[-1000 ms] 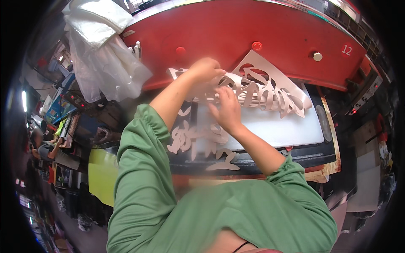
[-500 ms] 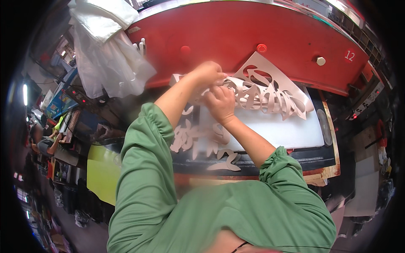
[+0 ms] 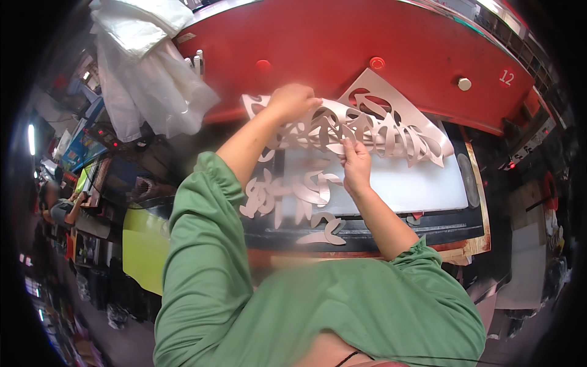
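My left hand [image 3: 292,102] is closed on the upper edge of a pale pinkish-beige sheet [image 3: 422,119] full of curved cut-out holes. The sheet is folded over, its slotted strips curling toward me, and one flat corner leans against the red panel. Below the strips, my right hand [image 3: 356,165] pinches a small curved cut piece [image 3: 345,139] between thumb and fingers. Whether that piece is fully free of the sheet, I cannot tell. Loose cut pieces [image 3: 312,189] of the same material lie in a heap to the left of my right hand.
Under the sheet is a white board [image 3: 416,189] on a dark work surface [image 3: 422,227]. A red machine panel [image 3: 318,49] with knobs rises behind. Clear plastic bags [image 3: 147,79] hang at the far left; a yellow-green sheet [image 3: 143,244] sits lower left. Another person [image 3: 64,208] is farther left.
My right hand has moved right and toward me, away from the left hand, with a cut piece now showing in its fingers. The left hand has shifted slightly left, and the sheet is spread wider.
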`<state>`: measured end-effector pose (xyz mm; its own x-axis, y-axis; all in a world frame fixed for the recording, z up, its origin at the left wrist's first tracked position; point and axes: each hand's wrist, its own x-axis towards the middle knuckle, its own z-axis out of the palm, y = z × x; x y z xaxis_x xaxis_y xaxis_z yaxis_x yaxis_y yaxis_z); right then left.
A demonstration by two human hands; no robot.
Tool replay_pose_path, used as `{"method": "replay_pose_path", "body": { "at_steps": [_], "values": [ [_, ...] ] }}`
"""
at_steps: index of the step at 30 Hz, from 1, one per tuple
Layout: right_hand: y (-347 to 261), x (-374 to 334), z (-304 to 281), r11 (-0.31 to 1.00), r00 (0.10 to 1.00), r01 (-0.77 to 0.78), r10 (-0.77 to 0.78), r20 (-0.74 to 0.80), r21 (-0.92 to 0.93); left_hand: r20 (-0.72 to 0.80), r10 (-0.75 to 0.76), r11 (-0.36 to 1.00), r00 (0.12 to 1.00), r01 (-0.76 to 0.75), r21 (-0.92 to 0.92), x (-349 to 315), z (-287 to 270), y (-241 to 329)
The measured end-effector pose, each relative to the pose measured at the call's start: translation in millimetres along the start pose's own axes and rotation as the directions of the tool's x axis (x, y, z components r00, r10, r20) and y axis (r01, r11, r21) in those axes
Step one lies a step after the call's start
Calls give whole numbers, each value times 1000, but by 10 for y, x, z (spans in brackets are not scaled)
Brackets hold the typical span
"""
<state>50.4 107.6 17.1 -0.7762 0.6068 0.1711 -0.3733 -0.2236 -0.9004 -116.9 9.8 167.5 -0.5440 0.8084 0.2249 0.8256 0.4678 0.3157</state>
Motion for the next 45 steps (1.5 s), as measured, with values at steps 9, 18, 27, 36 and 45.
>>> {"method": "replay_pose_path", "body": {
  "at_steps": [9, 18, 27, 36, 45],
  "values": [
    [315, -39, -41, 537, 965, 224, -5, 263, -813, 16, 53, 998, 998, -52, -43, 156, -192, 186],
    [975, 626, 409, 851, 851, -524, 525, 26, -28, 0, 77, 997, 997, -77, -6, 372, -492, 455],
    [952, 1072, 597, 224, 646, -662, 655, 392, 715, 32, -15, 991, 999, 19, -135, 334, -485, 452],
    [386, 268, -92, 836, 819, -391, 507, 269, -386, -13, 308, 901, 951, -287, 326, 133, -229, 435],
    [189, -195, -54, 77, 588, 783, 235, 774, -618, -11, 303, 913, 953, -287, 290, 177, -208, 430]
  ]
}}
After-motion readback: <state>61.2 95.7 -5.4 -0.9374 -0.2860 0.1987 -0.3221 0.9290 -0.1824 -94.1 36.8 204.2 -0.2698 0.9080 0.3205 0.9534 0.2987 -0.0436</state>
